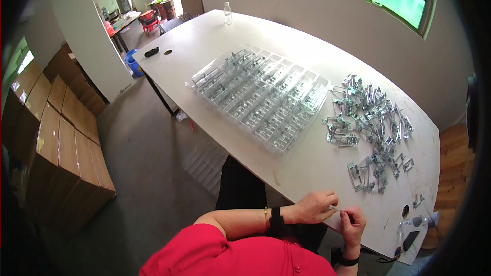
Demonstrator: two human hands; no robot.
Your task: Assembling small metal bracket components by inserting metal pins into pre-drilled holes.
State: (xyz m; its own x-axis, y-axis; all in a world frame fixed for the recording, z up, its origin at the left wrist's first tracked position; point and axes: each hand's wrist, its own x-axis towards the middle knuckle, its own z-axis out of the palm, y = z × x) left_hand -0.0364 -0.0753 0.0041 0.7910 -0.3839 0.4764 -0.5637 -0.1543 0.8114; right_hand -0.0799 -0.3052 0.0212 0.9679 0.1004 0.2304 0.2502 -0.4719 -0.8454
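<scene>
Close to the table's near edge, my left hand (313, 207) and my right hand (353, 225) meet with fingers pinched. Between their fingertips is a small thin pale piece (336, 209), too small to identify; both hands seem to grip it. Beyond them lies a loose heap of shiny metal hardware pieces (376, 117), with bars and small plates. Left of the heap, a clear plastic compartment tray (197, 84) holds rows of similar metal pieces.
The white table (184, 36) carries a clear bottle (227, 13), a black object (152, 52) and a cable hole (168, 52). At the right corner lie a dark phone-like object (410, 240) and clear plastic. Cardboard boxes (66, 143) are stacked on the floor at left.
</scene>
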